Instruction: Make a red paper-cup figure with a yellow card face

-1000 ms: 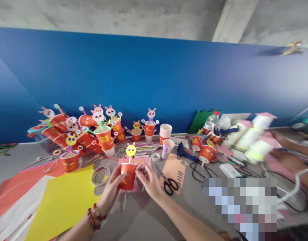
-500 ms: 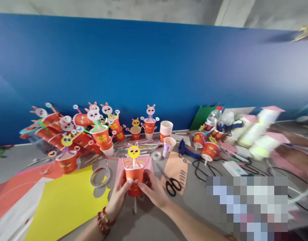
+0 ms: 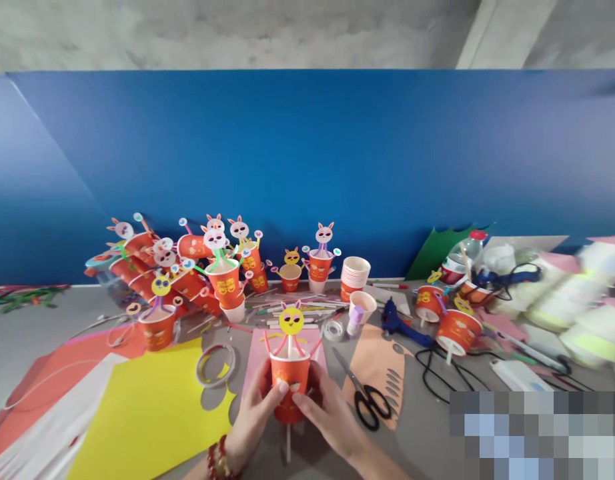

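An orange-red paper cup [image 3: 290,373] is held upright between both hands, in front of me near the bottom centre. My left hand [image 3: 260,407] wraps its left side, with the thumb on the front. On the right side my right hand [image 3: 330,408] grips it the same way. A yellow rabbit face [image 3: 291,321] on a white stick rises from the cup, with pink strips spreading over the rim. Below the cup's base a white stick [image 3: 288,443] sticks out. Behind the cup lies a pink sheet [image 3: 257,343]. The fingers behind the cup are mostly hidden.
Black-handled scissors [image 3: 372,405] lie on peach paper [image 3: 375,353] to the right. A blue glue gun [image 3: 400,325] is behind them. Left are yellow paper [image 3: 147,407], a tape roll [image 3: 215,383] and several finished cups [image 3: 222,280]. A cup stack [image 3: 355,277] stands at the back.
The view has shifted, so the table's things appear further right and lower. Both hands still hold the cup. The rabbit face has turned slightly and sits more upright.
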`<state>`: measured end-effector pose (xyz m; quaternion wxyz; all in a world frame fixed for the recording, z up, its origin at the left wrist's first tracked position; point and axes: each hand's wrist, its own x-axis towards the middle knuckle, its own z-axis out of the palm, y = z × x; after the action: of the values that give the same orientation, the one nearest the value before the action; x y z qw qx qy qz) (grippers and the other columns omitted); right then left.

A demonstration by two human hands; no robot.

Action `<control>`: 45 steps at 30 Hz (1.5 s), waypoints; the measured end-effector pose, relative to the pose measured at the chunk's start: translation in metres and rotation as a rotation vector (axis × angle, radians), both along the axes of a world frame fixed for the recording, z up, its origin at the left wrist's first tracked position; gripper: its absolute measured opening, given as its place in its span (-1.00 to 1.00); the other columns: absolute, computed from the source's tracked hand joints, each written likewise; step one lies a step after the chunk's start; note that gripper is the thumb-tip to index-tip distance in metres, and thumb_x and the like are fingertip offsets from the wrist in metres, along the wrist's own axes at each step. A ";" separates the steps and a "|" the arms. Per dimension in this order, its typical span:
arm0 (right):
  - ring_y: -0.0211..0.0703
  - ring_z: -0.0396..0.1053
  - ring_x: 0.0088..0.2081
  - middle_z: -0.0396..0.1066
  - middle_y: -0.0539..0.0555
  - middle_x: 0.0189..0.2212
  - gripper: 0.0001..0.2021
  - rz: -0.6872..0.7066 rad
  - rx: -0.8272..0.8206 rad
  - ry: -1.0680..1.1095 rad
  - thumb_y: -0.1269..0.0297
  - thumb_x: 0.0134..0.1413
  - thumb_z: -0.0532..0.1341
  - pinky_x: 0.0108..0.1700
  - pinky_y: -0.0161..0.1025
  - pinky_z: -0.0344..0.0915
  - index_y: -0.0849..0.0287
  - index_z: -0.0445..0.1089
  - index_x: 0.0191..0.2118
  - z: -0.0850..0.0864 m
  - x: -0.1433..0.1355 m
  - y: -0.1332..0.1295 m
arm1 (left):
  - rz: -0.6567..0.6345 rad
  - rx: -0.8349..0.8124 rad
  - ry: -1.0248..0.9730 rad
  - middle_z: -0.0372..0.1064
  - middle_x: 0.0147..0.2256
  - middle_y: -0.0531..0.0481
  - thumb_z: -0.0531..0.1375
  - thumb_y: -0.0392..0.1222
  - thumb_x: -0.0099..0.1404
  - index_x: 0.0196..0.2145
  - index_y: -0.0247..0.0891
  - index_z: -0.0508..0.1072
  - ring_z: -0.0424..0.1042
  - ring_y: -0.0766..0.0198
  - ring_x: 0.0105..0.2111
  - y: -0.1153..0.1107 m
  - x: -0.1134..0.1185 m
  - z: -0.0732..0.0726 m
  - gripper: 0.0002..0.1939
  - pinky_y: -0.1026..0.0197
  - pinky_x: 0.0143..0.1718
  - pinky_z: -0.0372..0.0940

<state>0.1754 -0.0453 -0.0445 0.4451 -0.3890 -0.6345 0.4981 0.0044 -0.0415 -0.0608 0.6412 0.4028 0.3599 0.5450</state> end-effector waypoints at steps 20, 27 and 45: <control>-0.13 0.40 -0.28 0.44 0.07 -0.24 -0.52 -0.016 0.010 -0.041 -0.06 0.17 0.24 -0.28 -0.26 0.32 0.15 0.28 0.07 0.003 0.002 -0.002 | -0.005 -0.076 0.091 0.49 0.02 -0.21 0.33 0.00 0.20 0.08 -0.26 0.44 0.44 -0.13 0.04 -0.002 -0.001 -0.001 -0.46 0.01 0.04 0.38; -0.09 0.42 -0.20 0.46 0.13 -0.13 -0.46 -0.007 0.020 -0.068 -0.03 0.19 0.23 -0.25 -0.25 0.34 0.12 0.19 0.18 0.008 0.004 -0.003 | -0.067 -0.018 0.109 0.43 0.10 -0.17 0.32 -0.02 0.23 0.13 -0.19 0.40 0.39 -0.12 0.10 -0.002 -0.004 0.002 -0.46 0.00 0.11 0.33; -0.08 0.48 -0.18 0.49 0.13 -0.11 -0.48 0.035 -0.009 0.046 0.00 0.20 0.24 -0.22 -0.24 0.38 0.12 0.17 0.17 0.007 0.000 -0.004 | -0.043 -0.005 0.091 0.41 0.11 -0.18 0.33 -0.04 0.20 0.17 -0.20 0.35 0.38 -0.13 0.11 -0.003 -0.001 0.004 -0.39 0.01 0.09 0.34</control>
<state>0.1751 -0.0489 -0.0377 0.4490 -0.3682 -0.6286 0.5174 0.0034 -0.0445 -0.0565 0.6368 0.4334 0.3810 0.5113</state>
